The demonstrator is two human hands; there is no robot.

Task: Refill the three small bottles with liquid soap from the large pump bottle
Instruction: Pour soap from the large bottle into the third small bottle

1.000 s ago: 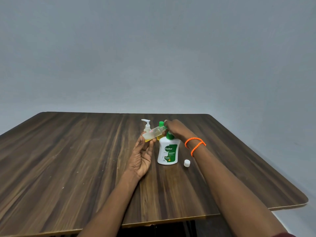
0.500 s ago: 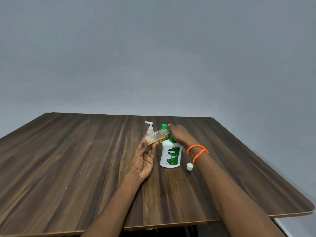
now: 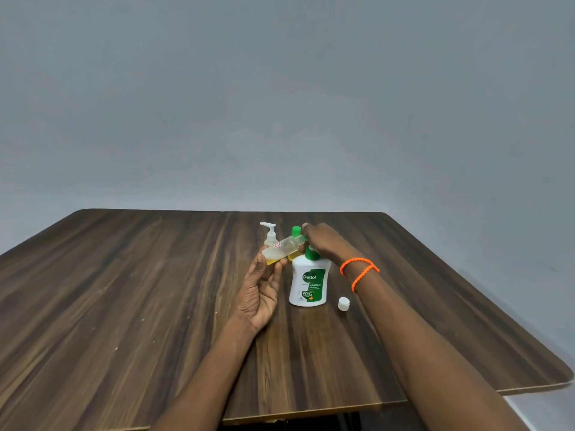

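Near edge: the dark brown wood-grain table [image 3: 130, 321] has a pale trim along its front rim at the bottom of the frame, with a darker gap below it at lower centre.
Forearms: two bare forearms enter from the bottom, converging toward the middle of the frame.
Left hand: the left hand [image 3: 259, 293], palm turned up, pinches the bottom end of a small clear plastic bottle with yellow liquid [image 3: 280, 248] between fingertips and thumb, holding it tilted, neck up to the right.
White cap: a small white screw cap [image 3: 343, 303] sits alone on the table, just right of the large bottle's base.
Large bottle: the white pump bottle with a green Dettol label [image 3: 308, 284] stands upright at centre frame, its base on the wood.
Right hand: the right hand [image 3: 322, 241] is curled over the green pump head, covering it; two orange beaded bands [image 3: 359, 270] circle the wrist.
Spout: the tilted bottle's neck meets the right hand at the pump; the exact contact is hidden.
Behind: a small clear bottle with a white pump top [image 3: 270, 234] and a small yellow bottle with a green cap [image 3: 295, 233] stand upright, just beyond the held one.
Far edge: the tabletop ends in rounded corners across mid-frame.
Room: a plain grey-blue wall [image 3: 280, 104] fills the upper half; a paler floor strip shows at lower right.
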